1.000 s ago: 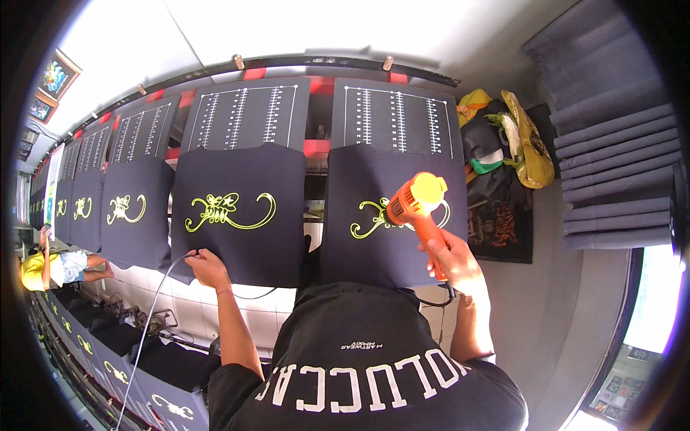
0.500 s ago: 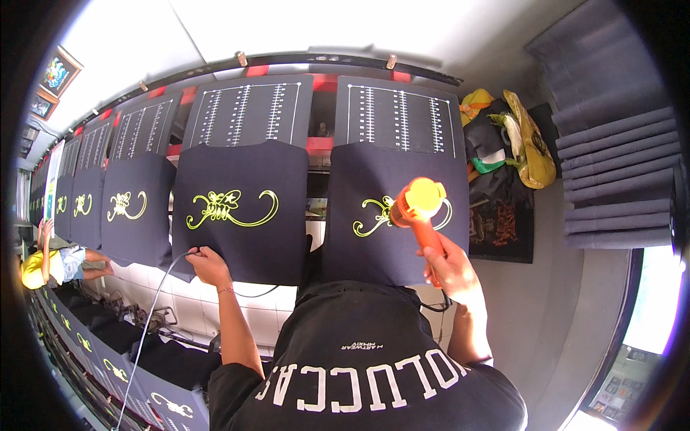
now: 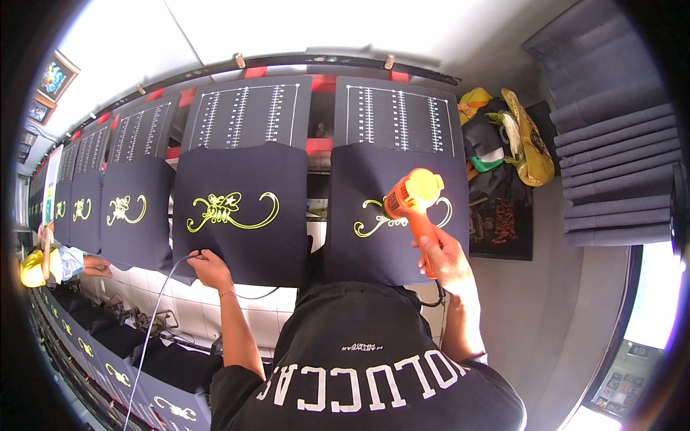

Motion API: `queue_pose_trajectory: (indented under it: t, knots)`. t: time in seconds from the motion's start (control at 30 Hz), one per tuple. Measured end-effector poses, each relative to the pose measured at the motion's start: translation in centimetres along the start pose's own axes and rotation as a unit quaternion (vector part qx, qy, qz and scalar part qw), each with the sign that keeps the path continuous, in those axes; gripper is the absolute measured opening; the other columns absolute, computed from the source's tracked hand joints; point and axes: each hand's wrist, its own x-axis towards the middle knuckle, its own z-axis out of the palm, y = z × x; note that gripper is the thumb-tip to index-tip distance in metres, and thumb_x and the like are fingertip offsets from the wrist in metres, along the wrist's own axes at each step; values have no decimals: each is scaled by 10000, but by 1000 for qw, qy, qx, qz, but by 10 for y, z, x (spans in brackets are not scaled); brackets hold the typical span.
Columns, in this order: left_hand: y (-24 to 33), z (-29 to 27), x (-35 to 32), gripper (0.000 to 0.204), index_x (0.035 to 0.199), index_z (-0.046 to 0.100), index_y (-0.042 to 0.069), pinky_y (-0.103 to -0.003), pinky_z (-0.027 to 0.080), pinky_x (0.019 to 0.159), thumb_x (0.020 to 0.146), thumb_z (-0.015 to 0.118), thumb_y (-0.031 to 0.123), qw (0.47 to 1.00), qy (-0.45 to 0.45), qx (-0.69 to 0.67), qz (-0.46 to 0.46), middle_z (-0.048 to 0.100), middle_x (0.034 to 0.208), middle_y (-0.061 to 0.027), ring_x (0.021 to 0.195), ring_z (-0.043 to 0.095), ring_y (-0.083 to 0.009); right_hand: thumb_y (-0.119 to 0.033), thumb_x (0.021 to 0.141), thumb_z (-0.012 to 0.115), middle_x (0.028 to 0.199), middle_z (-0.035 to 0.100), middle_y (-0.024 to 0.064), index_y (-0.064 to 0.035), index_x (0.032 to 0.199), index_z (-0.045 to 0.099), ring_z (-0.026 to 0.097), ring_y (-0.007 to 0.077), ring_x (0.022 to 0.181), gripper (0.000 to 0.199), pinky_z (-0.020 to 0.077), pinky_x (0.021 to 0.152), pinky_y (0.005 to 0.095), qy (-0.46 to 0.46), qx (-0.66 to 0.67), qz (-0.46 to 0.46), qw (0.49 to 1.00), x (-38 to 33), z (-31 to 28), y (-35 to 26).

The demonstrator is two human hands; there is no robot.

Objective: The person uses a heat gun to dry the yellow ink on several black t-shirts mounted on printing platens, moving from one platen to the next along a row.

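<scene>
Slightly farther up and to the left than in the earlier frame, the orange heat gun [image 3: 420, 190] now has its dark nozzle end over the left part of a lime-yellow design [image 3: 370, 227], though how close it is to the cloth cannot be told. Its hard, smooth shell widens into a rounded, yellow-orange back above a straight handle, which the right hand [image 3: 453, 266] grips with fingers wrapped round it; a black cord [image 3: 440, 294] curves from the bottom. Lower down, the left hand [image 3: 210, 270] pinches a slim, pale cable [image 3: 152, 323] near the lower left corner of the neighbouring cloth [image 3: 248, 169], and the cable's far end has swung a little to the right. Beneath the gun, matte dark fabric [image 3: 359, 262] lies flat, covering the lower part of a rectangular board [image 3: 384, 118] with white lines and fine tick marks (straight edges that the lens bows gently). More cloth-covered boards recede to the left, each with the same looping, curled motif. At the right hangs dark grey cloth [image 3: 618, 176] in soft, stacked pleats, near a long, mustard-yellow bag [image 3: 533, 161] with a crumpled skin. Far left, another person in a yellow top [image 3: 32, 271] is near the row.
</scene>
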Motion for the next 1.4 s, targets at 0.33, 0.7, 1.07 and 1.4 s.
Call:
queue_pose_trajectory:
  t: [0.33,0.7,1.07,1.4]
  knots:
    - [-1,-4,-1,297,1126,508,29,-477,481,757,914,490,235,1000,-30,0,5,677,912,-152,841,658,-368,-245,999,525,969,638,71,45,1257,521,555,87,653,389,484,573,243,-81,-24,22,996,28,25,-15]
    - [-2,-4,-1,273,1127,511,21,-436,492,710,924,515,203,999,-26,13,41,667,826,-97,757,654,-324,-253,997,527,980,642,84,38,1253,530,563,92,658,388,490,573,250,-6,-45,34,998,8,28,-21]
    - [-11,4,2,247,1100,536,32,-421,499,695,921,531,203,998,-22,-8,54,675,822,-90,740,659,-304,-226,998,508,906,642,72,29,1294,526,562,77,604,391,456,500,223,58,-27,8,998,-25,28,-4]
    - [-6,-2,1,268,1106,536,41,-438,501,722,918,530,233,999,-34,-9,36,689,873,-109,796,673,-327,-225,1001,509,991,638,79,44,1303,507,557,83,664,404,492,600,245,-39,-26,44,998,-40,29,1]
